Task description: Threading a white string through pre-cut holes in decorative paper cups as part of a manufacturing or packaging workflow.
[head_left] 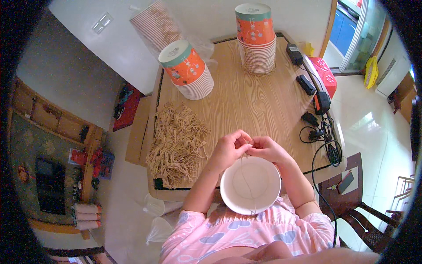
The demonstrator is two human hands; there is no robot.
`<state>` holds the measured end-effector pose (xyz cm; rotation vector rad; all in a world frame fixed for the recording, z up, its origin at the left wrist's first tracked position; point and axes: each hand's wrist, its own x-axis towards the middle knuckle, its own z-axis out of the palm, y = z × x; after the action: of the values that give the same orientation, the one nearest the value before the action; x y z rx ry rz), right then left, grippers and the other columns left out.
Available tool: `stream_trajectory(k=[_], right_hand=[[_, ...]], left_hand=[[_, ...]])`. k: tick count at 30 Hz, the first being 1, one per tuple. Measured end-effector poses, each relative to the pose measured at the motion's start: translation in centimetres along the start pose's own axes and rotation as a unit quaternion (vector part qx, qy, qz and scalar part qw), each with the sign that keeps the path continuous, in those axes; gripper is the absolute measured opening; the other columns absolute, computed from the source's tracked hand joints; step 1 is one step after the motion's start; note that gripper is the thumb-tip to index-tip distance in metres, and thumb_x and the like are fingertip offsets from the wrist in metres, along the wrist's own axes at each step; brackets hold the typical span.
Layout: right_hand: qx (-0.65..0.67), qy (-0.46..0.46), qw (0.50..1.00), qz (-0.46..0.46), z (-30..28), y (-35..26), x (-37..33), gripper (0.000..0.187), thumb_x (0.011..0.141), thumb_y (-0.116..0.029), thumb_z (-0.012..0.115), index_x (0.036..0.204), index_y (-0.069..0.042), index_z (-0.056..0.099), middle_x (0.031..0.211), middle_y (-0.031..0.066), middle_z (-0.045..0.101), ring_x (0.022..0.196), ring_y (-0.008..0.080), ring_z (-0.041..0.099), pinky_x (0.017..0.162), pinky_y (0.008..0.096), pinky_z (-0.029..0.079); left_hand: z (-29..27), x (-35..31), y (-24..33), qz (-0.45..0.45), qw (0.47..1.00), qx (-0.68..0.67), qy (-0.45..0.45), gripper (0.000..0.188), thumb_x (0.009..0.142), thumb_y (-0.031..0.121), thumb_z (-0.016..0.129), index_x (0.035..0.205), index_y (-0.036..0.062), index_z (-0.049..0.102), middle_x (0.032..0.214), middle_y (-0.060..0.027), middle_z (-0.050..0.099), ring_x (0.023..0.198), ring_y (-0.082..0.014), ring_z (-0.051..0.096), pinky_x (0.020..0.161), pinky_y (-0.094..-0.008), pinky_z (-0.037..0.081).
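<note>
A round white paper bucket (235, 204) stands at the table's near edge, against my lap, its open mouth facing up. Thin tan twine (249, 187) runs across the opening, from the near rim up to my fingers at the far rim. My left hand (229, 149) and my right hand (269, 150) meet there, fingertips pinched together on the twine. The knot or hole between them is hidden by my fingers. Left of my hands lies a large loose heap of cut tan twine lengths (178, 143).
Upside-down stacks of orange and green paper buckets, one stack (187, 70) at the left and another stack (255, 37) at the back, stand on the wooden table (228, 101). A bagged stack (156, 24) leans behind. Black adapters and coiled cables (327, 138) line the right edge.
</note>
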<state>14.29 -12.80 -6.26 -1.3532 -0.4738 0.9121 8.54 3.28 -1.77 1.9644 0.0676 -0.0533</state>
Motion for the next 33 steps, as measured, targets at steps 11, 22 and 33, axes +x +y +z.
stream_trajectory(k=[11, 22, 33], right_hand=[[-0.031, 0.005, 0.999, -0.044, -0.3, 0.7, 0.3, 0.011, 0.080, -0.012, 0.060, 0.079, -0.003, 0.054, 0.070, -0.0028, 0.053, 0.065, 0.0053, 0.049, 0.057, 0.0216, 0.041], [-0.019, 0.062, 0.997, -0.029, -0.3, 0.5, -0.2, 0.016, 0.089, -0.017, 0.054, 0.085, -0.003, 0.059, 0.073, -0.0033, 0.055, 0.067, 0.0038, 0.050, 0.058, 0.0193, 0.041], [-0.029, 0.049, 0.998, -0.005, 0.0, 0.2, 0.1, 0.011, 0.085, -0.013, 0.059, 0.082, -0.003, 0.058, 0.072, -0.0048, 0.055, 0.065, 0.0016, 0.049, 0.054, 0.0162, 0.038]], left_hand=[[-0.5, -0.7, 0.1, 0.053, 0.991, 0.122, 0.017, 0.013, 0.073, 0.010, 0.068, 0.082, 0.0028, 0.062, 0.075, -0.0066, 0.061, 0.063, -0.0147, 0.058, 0.059, -0.0274, 0.047], [-0.5, -0.7, -0.8, 0.048, 0.986, 0.155, 0.031, 0.010, 0.074, 0.007, 0.065, 0.081, 0.0015, 0.061, 0.076, -0.0101, 0.059, 0.066, -0.0216, 0.059, 0.061, -0.0325, 0.048], [-0.4, -0.6, -0.5, 0.047, 0.991, 0.120, 0.042, 0.009, 0.074, 0.007, 0.065, 0.080, 0.0016, 0.060, 0.074, -0.0098, 0.058, 0.064, -0.0206, 0.058, 0.059, -0.0316, 0.047]])
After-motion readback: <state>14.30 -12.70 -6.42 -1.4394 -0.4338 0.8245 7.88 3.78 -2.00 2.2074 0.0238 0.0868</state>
